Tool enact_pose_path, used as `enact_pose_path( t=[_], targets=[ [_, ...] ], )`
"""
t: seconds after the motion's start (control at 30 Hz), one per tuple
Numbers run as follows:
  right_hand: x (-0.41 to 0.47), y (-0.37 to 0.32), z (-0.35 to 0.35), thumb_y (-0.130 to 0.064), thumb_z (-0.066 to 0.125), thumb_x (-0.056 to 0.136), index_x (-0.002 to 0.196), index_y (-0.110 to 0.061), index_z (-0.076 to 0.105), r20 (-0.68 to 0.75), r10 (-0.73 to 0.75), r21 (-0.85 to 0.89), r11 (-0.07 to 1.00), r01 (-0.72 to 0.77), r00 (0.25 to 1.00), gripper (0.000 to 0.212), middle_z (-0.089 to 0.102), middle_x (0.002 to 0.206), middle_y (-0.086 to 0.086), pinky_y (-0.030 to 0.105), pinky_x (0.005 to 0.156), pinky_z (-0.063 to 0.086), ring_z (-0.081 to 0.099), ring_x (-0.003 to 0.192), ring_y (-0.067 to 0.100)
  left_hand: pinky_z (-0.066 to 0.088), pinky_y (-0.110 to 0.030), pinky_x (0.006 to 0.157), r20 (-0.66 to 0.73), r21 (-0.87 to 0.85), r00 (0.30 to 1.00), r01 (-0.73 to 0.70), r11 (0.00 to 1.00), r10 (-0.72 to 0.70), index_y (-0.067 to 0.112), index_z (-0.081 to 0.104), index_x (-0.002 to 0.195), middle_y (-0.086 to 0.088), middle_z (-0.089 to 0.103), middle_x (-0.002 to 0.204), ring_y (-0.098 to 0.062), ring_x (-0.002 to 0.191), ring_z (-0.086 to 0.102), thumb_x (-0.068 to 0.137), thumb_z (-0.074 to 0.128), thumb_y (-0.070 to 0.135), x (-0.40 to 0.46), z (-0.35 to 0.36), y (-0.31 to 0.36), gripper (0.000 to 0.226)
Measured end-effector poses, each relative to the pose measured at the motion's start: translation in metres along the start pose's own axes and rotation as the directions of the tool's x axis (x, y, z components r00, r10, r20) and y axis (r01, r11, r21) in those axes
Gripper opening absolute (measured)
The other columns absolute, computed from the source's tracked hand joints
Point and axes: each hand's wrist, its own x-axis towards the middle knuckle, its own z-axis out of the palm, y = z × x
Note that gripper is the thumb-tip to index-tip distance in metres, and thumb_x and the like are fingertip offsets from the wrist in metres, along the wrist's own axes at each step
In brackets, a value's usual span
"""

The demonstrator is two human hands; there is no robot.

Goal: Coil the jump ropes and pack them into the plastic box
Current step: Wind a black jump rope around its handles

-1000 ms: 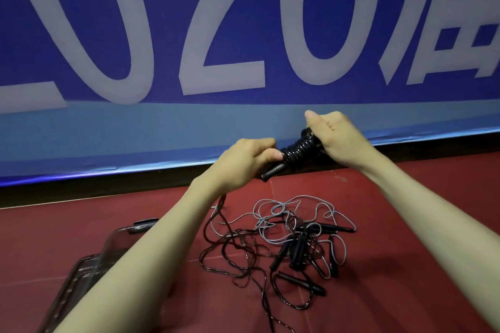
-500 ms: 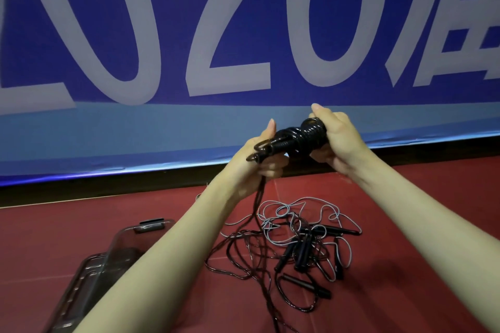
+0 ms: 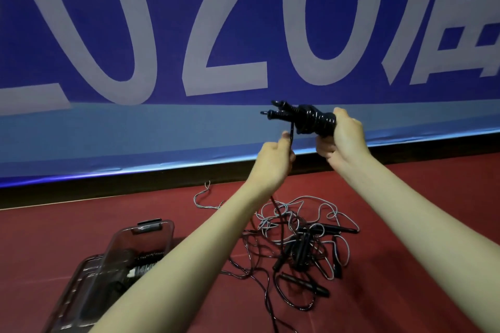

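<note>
Right hand [image 3: 345,138] grips a coiled black rope bundle [image 3: 311,120]; left hand [image 3: 276,161] pinches its trailing cord, above red floor [image 3: 405,197], blue banner [image 3: 162,130] behind, tangled ropes [image 3: 300,246] and clear box [image 3: 140,240] below

Right hand [image 3: 345,140]: grips black coiled jump rope [image 3: 311,120], handles pointing left.
Left hand [image 3: 276,159]: pinches its cord [image 3: 373,134] just below.
Floor [image 3: 405,224]: tangled ropes [image 3: 300,240].
Plastic box [image 3: 119,259]: left, open, coils inside.
</note>
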Motion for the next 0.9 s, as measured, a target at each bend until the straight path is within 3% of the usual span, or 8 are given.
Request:
enact_pose_path(
  t=[0.13,0.2,0.27,0.37,0.47,0.6,0.7,0.9],
  targets=[
    [0.005,0.008,-0.007,-0.012,0.034,0.093,0.069,-0.017,0.029,-0.115,-0.031,-0.091,0.996,0.021,0.993,0.026,0.041,0.056,0.008,0.012,0.037,0.016,0.024,0.030,0.011,0.033,-0.040,0.055,0.006,0.459,0.990,-0.130,0.879,0.143,0.005,0.046,0.073,-0.006,0.038,0.059,-0.025,0.055,0.035,0.104,0.026,0.026,-0.003,-0.002,-0.005,0.042],
    [0.010,0.007,-0.010,-0.013,0.034,0.093,0.069,-0.018,0.027,-0.154,-0.068,-0.132,0.990,0.048,0.986,0.026,0.039,0.061,0.009,0.013,0.039,0.016,0.025,0.031,0.011,0.031,-0.036,0.055,0.054,0.779,0.969,-0.192,0.597,0.240,0.008,0.046,0.088,-0.005,0.038,0.068,-0.028,0.065,0.038,0.106,0.026,0.026,-0.008,0.000,-0.002,0.032],
    [0.015,0.003,-0.011,-0.017,0.036,0.094,0.069,-0.020,0.026,-0.181,-0.111,-0.177,0.981,0.079,0.977,0.027,0.033,0.063,0.007,0.015,0.041,0.016,0.025,0.039,0.013,0.022,-0.030,0.049,0.133,0.904,0.940,-0.245,0.350,0.314,0.009,0.047,0.094,-0.002,0.029,0.066,-0.027,0.066,0.039,0.105,0.031,0.018,-0.015,0.004,0.006,0.021],
    [0.019,-0.003,-0.012,-0.025,0.037,0.098,0.066,-0.020,0.025,-0.212,-0.200,-0.299,0.945,0.132,0.956,0.034,0.027,0.061,0.003,0.022,0.045,0.017,0.026,0.051,0.016,0.013,-0.028,0.046,0.196,0.948,0.925,-0.263,0.176,0.326,0.009,0.039,0.088,-0.002,0.026,0.063,-0.020,0.052,0.030,0.094,0.040,-0.001,-0.023,0.009,0.022,0.012],
    [0.015,-0.008,-0.016,-0.026,0.036,0.101,0.059,-0.017,0.023,-0.179,-0.392,-0.517,0.818,0.253,0.902,0.045,0.026,0.056,0.001,0.026,0.043,0.018,0.025,0.051,0.017,0.015,-0.028,0.046,0.237,0.950,0.889,-0.296,0.096,0.393,0.010,0.037,0.085,-0.001,0.031,0.063,-0.019,0.049,0.027,0.087,0.044,-0.006,-0.030,0.009,0.035,0.017],
    [0.005,-0.010,-0.018,-0.022,0.032,0.105,0.053,-0.012,0.023,0.116,-0.598,-0.715,0.504,0.484,0.793,0.054,0.026,0.049,0.004,0.036,0.054,0.020,0.024,0.049,0.018,0.017,-0.030,0.047,0.221,0.952,0.869,-0.291,0.096,0.444,0.016,0.040,0.086,-0.002,0.044,0.079,-0.030,0.070,0.046,0.095,0.046,0.008,-0.025,-0.006,0.040,0.014],
    [0.007,-0.005,-0.014,-0.019,0.032,0.106,0.052,-0.013,0.022,0.320,-0.585,-0.734,0.345,0.585,0.746,0.055,0.026,0.045,0.003,0.039,0.059,0.015,0.026,0.044,0.018,0.016,-0.027,0.047,0.175,0.968,0.878,-0.236,0.084,0.445,0.016,0.041,0.080,0.000,0.034,0.067,-0.031,0.069,0.045,0.095,0.053,0.020,-0.019,-0.023,0.039,0.019],
    [0.004,-0.005,-0.011,-0.024,0.031,0.105,0.053,-0.012,0.027,0.558,-0.436,-0.734,0.137,0.665,0.706,0.054,0.031,0.047,0.003,0.040,0.064,0.033,0.031,0.050,0.019,0.033,-0.032,0.064,0.226,0.953,0.911,-0.279,0.114,0.345,0.017,0.047,0.079,0.000,0.034,0.070,-0.033,0.089,0.059,0.087,0.059,0.053,-0.012,-0.042,0.035,0.039]
  ],
)
